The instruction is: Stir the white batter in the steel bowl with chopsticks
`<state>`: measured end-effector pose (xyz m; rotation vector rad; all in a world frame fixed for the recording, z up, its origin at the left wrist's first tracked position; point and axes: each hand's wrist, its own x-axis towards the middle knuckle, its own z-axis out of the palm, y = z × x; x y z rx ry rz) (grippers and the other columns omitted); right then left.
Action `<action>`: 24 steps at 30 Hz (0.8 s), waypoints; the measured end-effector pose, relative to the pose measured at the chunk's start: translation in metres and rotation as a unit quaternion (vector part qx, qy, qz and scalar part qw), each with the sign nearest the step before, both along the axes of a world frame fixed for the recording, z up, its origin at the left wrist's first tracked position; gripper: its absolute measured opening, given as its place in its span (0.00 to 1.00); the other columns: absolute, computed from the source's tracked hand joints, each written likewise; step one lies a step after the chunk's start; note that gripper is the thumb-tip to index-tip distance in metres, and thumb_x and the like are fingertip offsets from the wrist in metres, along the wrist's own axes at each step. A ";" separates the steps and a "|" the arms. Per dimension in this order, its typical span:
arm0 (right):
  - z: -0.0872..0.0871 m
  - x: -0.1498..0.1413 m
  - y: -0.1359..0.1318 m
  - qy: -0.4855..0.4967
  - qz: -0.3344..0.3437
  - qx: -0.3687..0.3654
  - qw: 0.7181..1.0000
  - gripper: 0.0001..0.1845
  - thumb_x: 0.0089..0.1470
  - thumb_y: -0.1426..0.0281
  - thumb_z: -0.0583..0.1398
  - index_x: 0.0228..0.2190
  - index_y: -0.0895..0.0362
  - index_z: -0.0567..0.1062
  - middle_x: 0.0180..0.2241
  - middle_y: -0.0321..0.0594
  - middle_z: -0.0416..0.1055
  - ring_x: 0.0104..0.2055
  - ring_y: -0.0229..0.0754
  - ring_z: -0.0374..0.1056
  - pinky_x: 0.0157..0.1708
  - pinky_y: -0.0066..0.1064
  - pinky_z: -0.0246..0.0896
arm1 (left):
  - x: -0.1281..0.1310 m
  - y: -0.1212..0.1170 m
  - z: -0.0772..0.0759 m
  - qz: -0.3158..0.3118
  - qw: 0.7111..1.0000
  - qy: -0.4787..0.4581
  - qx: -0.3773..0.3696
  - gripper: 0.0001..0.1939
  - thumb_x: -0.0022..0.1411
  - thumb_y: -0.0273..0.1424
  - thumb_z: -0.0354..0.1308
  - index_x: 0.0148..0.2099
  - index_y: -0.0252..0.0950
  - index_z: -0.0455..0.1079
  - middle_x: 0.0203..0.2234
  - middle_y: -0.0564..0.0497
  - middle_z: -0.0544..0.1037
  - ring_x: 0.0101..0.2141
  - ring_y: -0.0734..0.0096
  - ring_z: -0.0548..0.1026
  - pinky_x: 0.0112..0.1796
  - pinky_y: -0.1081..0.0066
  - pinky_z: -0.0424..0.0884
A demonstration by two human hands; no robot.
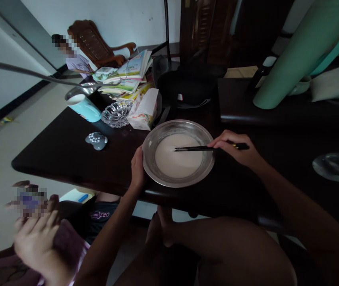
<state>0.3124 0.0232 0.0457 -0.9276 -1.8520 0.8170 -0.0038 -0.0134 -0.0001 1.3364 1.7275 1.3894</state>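
Metal bowl (148, 155) sits near table (68, 159) edge; left hand (138, 167) holds its side, right hand (235, 147) grips chopsticks (193, 149), tips in pale liquid (178, 163). Risk: spill — hard push or left grip slipping.

My black chopsticks (193, 149), off-white liquid (178, 163), silver bowl (181, 182)
I see a light-blue cup (88, 110), white-dotted grey object (97, 143), green cylinder (300, 53), dark-brown table (64, 147).
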 end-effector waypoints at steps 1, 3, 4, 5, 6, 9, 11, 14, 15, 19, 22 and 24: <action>0.000 0.001 0.001 0.013 -0.019 -0.001 1.000 0.15 0.60 0.60 0.60 0.25 0.51 0.79 0.29 0.38 0.80 0.34 0.44 0.75 0.36 0.37 0.68 | 0.000 0.000 0.000 -0.002 1.000 0.001 0.000 0.24 0.68 0.43 0.42 0.51 0.34 0.73 0.47 0.46 0.78 0.50 0.60 0.73 0.54 0.64 0.66; 0.001 0.002 0.001 0.040 -0.034 -0.013 0.999 0.21 0.62 0.59 0.57 0.20 0.51 0.77 0.25 0.38 0.78 0.30 0.43 0.75 0.34 0.37 0.68 | 0.000 0.000 0.000 -0.005 1.000 0.000 0.000 0.24 0.68 0.43 0.43 0.51 0.35 0.73 0.48 0.46 0.78 0.50 0.60 0.73 0.54 0.64 0.65; 0.001 0.002 0.000 0.045 -0.024 -0.020 0.998 0.22 0.63 0.59 0.57 0.20 0.52 0.76 0.25 0.38 0.78 0.30 0.43 0.75 0.34 0.37 0.68 | 0.000 0.000 0.000 -0.005 1.000 -0.002 -0.001 0.24 0.68 0.43 0.43 0.51 0.35 0.73 0.48 0.46 0.78 0.50 0.60 0.73 0.54 0.64 0.65; 0.001 0.001 -0.001 0.041 -0.007 -0.026 0.999 0.21 0.63 0.59 0.57 0.21 0.52 0.77 0.25 0.38 0.79 0.30 0.43 0.75 0.34 0.37 0.68 | 0.000 0.000 0.000 -0.004 1.000 -0.005 0.000 0.24 0.68 0.43 0.43 0.51 0.35 0.73 0.48 0.46 0.78 0.51 0.60 0.73 0.55 0.64 0.65; 0.001 0.000 -0.001 0.031 0.010 -0.027 0.999 0.18 0.62 0.60 0.58 0.23 0.51 0.78 0.27 0.38 0.79 0.31 0.43 0.75 0.34 0.36 0.68 | 0.000 0.000 0.000 -0.003 1.000 -0.009 0.001 0.24 0.68 0.44 0.43 0.51 0.35 0.73 0.48 0.46 0.78 0.51 0.60 0.73 0.55 0.64 0.65; 0.000 -0.002 -0.002 -0.001 0.025 -0.015 1.000 0.11 0.59 0.62 0.61 0.29 0.51 0.81 0.32 0.39 0.81 0.35 0.44 0.75 0.36 0.36 0.68 | 0.000 0.000 -0.002 0.000 1.000 -0.019 0.004 0.25 0.68 0.44 0.43 0.51 0.35 0.73 0.48 0.46 0.78 0.51 0.60 0.73 0.55 0.64 0.65; 0.000 0.000 0.000 0.016 -0.005 -0.009 1.000 0.13 0.60 0.61 0.61 0.26 0.51 0.80 0.30 0.38 0.80 0.34 0.43 0.75 0.35 0.36 0.68 | 0.001 0.000 -0.001 -0.002 1.000 -0.014 0.001 0.25 0.68 0.44 0.42 0.51 0.35 0.73 0.48 0.46 0.78 0.51 0.61 0.73 0.55 0.65 0.65; 0.000 0.003 0.001 0.061 -0.026 -0.026 0.997 0.21 0.63 0.59 0.57 0.20 0.52 0.76 0.25 0.37 0.78 0.30 0.42 0.75 0.33 0.36 0.68 | 0.001 0.000 0.001 -0.008 1.000 0.007 0.000 0.23 0.68 0.42 0.43 0.52 0.35 0.72 0.48 0.46 0.78 0.51 0.61 0.72 0.55 0.65 0.65; -0.001 0.002 0.000 0.061 -0.014 -0.036 0.997 0.22 0.63 0.59 0.57 0.20 0.52 0.76 0.25 0.37 0.78 0.29 0.42 0.75 0.33 0.35 0.68 | 0.001 -0.001 0.002 -0.008 1.000 0.010 -0.001 0.23 0.68 0.41 0.43 0.52 0.35 0.72 0.48 0.46 0.78 0.51 0.61 0.72 0.55 0.65 0.65; -0.002 -0.002 -0.002 0.005 0.041 -0.042 0.998 0.13 0.60 0.62 0.60 0.28 0.52 0.81 0.32 0.39 0.80 0.34 0.43 0.75 0.35 0.36 0.68 | 0.001 -0.001 0.002 -0.001 1.000 0.004 -0.007 0.24 0.69 0.43 0.42 0.52 0.35 0.73 0.48 0.45 0.78 0.51 0.59 0.73 0.54 0.63 0.66; -0.001 0.000 0.000 0.019 0.000 -0.026 0.999 0.13 0.59 0.61 0.61 0.26 0.51 0.81 0.30 0.39 0.80 0.34 0.44 0.75 0.36 0.37 0.68 | 0.001 -0.001 0.002 -0.001 1.000 0.004 -0.007 0.25 0.68 0.44 0.42 0.52 0.34 0.73 0.48 0.45 0.78 0.51 0.59 0.73 0.53 0.64 0.66; 0.000 0.002 0.001 0.049 -0.023 -0.033 0.998 0.19 0.61 0.60 0.58 0.21 0.52 0.78 0.26 0.39 0.79 0.31 0.44 0.75 0.34 0.37 0.68 | 0.001 -0.001 0.001 -0.003 1.000 0.005 -0.009 0.26 0.68 0.44 0.42 0.52 0.34 0.73 0.48 0.45 0.78 0.50 0.59 0.73 0.53 0.64 0.66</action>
